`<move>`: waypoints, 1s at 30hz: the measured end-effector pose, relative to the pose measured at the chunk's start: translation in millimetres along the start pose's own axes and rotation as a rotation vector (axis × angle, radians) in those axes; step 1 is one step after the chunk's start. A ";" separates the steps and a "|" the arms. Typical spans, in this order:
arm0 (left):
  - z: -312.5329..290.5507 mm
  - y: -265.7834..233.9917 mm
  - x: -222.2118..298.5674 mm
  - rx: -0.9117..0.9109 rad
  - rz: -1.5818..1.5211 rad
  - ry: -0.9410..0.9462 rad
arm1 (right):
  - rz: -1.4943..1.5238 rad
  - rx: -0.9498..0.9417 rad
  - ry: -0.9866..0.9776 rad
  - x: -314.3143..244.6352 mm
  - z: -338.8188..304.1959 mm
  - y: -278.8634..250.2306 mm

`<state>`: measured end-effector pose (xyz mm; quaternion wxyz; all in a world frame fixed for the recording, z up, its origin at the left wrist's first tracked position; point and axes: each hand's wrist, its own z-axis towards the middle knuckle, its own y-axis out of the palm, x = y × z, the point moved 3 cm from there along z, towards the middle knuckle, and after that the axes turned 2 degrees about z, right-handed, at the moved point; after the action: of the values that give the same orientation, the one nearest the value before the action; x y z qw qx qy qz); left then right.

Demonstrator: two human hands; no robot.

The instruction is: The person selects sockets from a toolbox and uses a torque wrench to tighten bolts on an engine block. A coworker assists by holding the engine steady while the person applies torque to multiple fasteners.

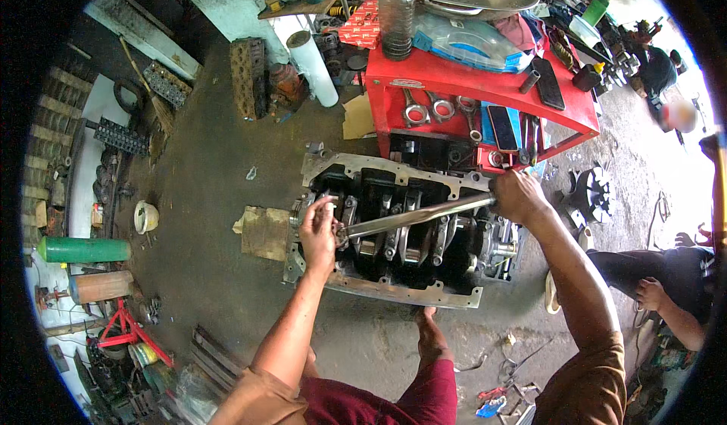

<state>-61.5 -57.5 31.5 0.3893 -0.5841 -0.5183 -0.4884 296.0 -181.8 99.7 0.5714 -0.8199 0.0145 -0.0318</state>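
An engine block [401,292] lies on the floor in front of me, its open side up, with a crankshaft [411,236] and its bearing caps showing inside. A long metal socket wrench [420,214] slants across it from lower left to upper right. My right hand [519,196] is closed round the handle end, above the block's right side. At the left end, my left hand [319,234] rests on the wrench head, fingers partly bent round it and pointing up. The socket and whatever it sits on are hidden by that hand.
Behind the block stands a red tool cart [485,92] with connecting rods [441,107], a phone [501,128] and a plastic bottle [397,20]. Cardboard [265,233] lies left of the block. Another person [674,292] sits at the right. Tools [500,402] are scattered near my feet.
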 end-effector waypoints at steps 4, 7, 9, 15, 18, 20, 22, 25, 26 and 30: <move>6.1 -1.8 -18.9 -0.060 0.120 0.000 | 0.113 -0.333 0.073 -8.5 -42.8 27.9; 8.8 -0.1 -18.6 -0.173 0.115 0.179 | 0.216 -0.472 0.071 -45.4 -103.8 45.6; 7.3 -3.9 -21.8 -0.233 0.122 0.002 | 0.325 -0.402 0.180 -80.4 -146.1 53.5; 0.6 -2.5 -24.5 -0.148 0.144 0.002 | 0.459 0.242 0.695 -166.8 -203.5 81.7; 0.3 3.3 -26.3 0.032 0.023 0.115 | 0.269 0.362 0.813 -177.9 -199.3 90.5; 1.3 6.8 -29.1 0.041 -0.027 0.057 | 0.196 0.396 0.845 -182.4 -197.3 90.4; 2.8 7.4 -27.1 0.023 -0.067 0.063 | 0.177 0.412 0.889 -193.2 -201.4 88.1; 4.6 6.9 -21.6 -0.060 0.016 0.099 | 0.168 0.513 0.944 -217.3 -210.4 83.1; 5.4 5.3 -20.8 -0.070 0.057 0.103 | 0.182 0.503 0.967 -226.4 -212.7 84.8; 8.7 6.1 -24.9 -0.128 0.027 0.144 | 0.223 0.471 1.031 -242.0 -218.9 93.3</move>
<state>-53.7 -55.7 5.6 0.3938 -0.5782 -0.4489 -0.5560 40.8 -404.4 79.1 0.6576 -0.5427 0.3700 -0.3690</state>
